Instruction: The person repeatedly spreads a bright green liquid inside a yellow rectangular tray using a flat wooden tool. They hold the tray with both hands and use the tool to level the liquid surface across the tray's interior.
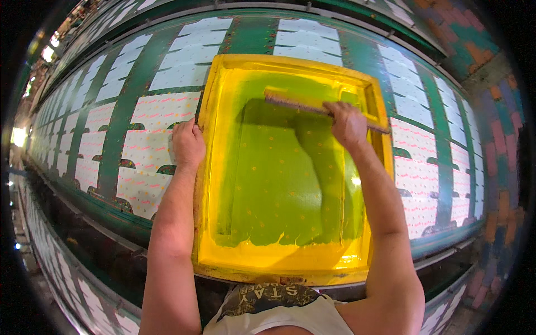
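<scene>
A yellow-stained screen-printing frame (293, 276) lies on a long green printing table (251, 39) in front of me. Its mesh (276, 167) looks green, with small orange marks, and yellow ink (251, 256) pools along the near edge. My right hand (347, 123) grips a wooden squeegee (293, 103), which lies slantwise across the far part of the screen. A shadow of the arm and squeegee falls on the mesh. My left hand (189, 140) rests at the frame's left edge, its fingers curled against the outer side; whether they clasp the rim is unclear.
Rows of cut pale sheets (188, 54) cover the table on both sides of the frame; the nearer ones (155, 142) bear a pink and yellow print. More tables with sheets (63, 268) run alongside. A patterned brick floor (498, 167) shows at the right.
</scene>
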